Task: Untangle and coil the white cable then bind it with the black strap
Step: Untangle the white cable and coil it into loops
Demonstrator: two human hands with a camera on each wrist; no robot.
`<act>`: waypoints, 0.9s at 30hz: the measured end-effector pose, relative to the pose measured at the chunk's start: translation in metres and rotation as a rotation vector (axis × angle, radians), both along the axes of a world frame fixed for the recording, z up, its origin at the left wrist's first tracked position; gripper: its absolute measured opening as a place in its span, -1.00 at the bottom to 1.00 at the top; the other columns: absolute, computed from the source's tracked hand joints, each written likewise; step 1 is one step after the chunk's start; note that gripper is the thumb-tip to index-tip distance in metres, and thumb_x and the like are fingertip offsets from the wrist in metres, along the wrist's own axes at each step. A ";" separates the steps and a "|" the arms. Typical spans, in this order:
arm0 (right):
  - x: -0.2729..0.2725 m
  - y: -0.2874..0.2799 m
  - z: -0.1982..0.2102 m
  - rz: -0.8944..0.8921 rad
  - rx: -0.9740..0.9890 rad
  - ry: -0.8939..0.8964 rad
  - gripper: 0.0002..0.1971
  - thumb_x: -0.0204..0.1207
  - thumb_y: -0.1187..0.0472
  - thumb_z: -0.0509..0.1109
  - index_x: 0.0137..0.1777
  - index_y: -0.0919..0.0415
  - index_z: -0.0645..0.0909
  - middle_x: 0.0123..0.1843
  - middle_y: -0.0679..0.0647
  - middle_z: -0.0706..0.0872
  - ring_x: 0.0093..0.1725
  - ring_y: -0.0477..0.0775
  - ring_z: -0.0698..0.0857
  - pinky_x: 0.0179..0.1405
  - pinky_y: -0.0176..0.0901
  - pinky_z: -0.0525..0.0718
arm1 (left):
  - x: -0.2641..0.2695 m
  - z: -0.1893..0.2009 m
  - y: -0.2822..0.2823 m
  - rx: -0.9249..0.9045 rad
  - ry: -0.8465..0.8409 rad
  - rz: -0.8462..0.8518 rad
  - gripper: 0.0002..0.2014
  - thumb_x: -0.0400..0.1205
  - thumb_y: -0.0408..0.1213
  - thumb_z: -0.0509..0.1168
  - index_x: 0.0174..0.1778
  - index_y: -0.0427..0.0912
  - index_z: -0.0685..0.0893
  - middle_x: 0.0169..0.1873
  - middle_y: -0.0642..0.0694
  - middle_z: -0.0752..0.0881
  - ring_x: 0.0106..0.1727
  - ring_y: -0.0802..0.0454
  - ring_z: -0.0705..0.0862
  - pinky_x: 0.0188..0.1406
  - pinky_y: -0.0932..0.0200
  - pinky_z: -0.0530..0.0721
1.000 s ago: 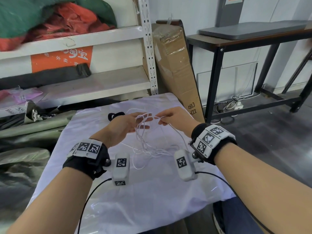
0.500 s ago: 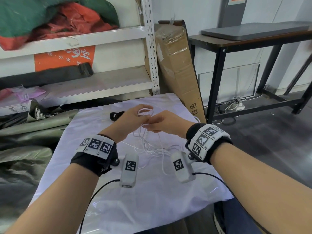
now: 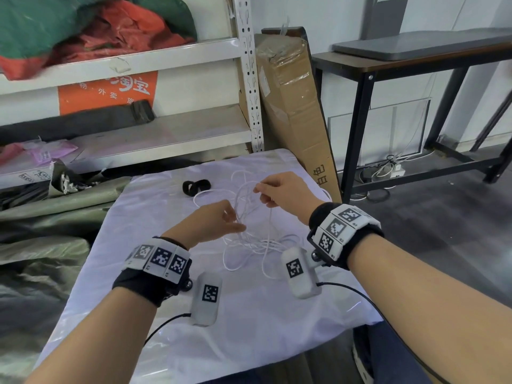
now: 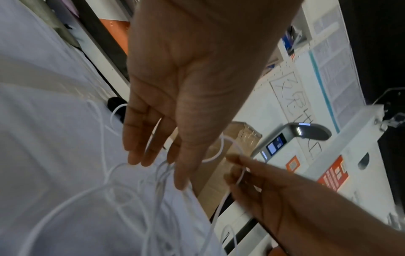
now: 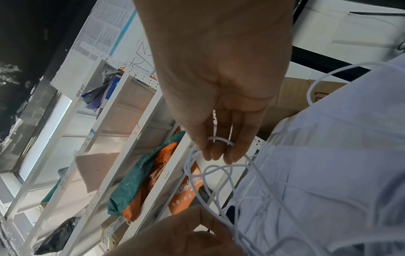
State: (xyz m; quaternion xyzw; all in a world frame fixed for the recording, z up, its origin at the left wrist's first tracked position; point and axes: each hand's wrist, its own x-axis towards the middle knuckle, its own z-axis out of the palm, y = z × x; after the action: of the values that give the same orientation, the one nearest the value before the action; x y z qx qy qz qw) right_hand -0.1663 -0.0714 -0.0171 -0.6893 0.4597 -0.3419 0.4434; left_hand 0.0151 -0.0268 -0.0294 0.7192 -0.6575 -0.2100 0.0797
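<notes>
A thin white cable (image 3: 250,241) lies in a loose tangle on the white cloth, and several strands rise to both hands. My left hand (image 3: 235,221) is low and near, pinching a bundle of strands between thumb and fingers (image 4: 175,170). Farther back and higher, my right hand (image 3: 259,191) pinches a single loop of the white cable (image 5: 219,140) at its fingertips (image 5: 232,155). The black strap (image 3: 196,187) lies curled on the cloth beyond my left hand, untouched.
The cloth-covered table (image 3: 249,328) ends at its front edge close to me. A metal shelf rack (image 3: 250,79) stands behind it, with a tall cardboard box (image 3: 291,106) leaning at the back right. Green tarps (image 3: 41,245) are piled on the left. A black-framed bench (image 3: 388,65) stands at the right.
Half a second ago both hands met above the tangle. Now my left hand has dropped toward me and my right has drawn back and to the right, spreading the strands between them.
</notes>
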 end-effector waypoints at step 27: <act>-0.012 -0.008 0.004 0.093 -0.105 0.644 -0.67 0.71 0.27 0.08 0.19 0.25 0.70 0.21 0.15 0.72 0.11 0.11 0.66 0.07 -0.19 0.55 | 0.016 0.054 -0.024 -0.749 -0.101 -0.275 -0.78 0.47 -0.65 0.18 -0.32 -0.26 0.60 -0.25 -0.07 0.57 -0.28 -0.01 0.51 -0.35 0.35 0.34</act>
State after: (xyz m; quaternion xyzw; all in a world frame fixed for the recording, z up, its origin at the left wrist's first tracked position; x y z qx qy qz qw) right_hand -0.1787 -0.0790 -0.0132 -0.8041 0.5261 -0.1091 0.2544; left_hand 0.0308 -0.0512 0.0249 0.5553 -0.7817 0.0710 0.2750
